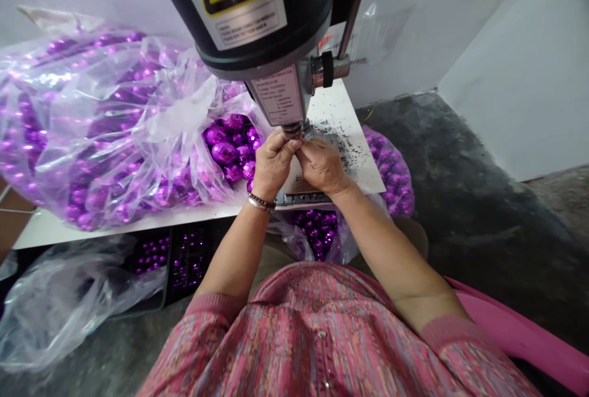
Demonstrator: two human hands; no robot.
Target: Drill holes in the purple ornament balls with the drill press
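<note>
My left hand [272,162] and my right hand [321,162] meet at the fingertips just under the chuck of a drill press [278,93]. The fingers of both are closed in a pinch. Whatever lies between them is hidden or too small to name. Below my hands is the machine's base [301,198] on a white table [363,170]. Dark shavings [338,145] are scattered beside my right hand. Shiny purple beads [232,148] show at the mouth of a plastic bag, left of my left hand.
A large clear bag [115,133] of purple beads covers the table's left side. Bagged beads [391,170] hang at the right edge, more [317,231] below the front edge. Dark crates [186,259] and loose plastic [69,305] are lower left. A pink chair [519,329] is lower right.
</note>
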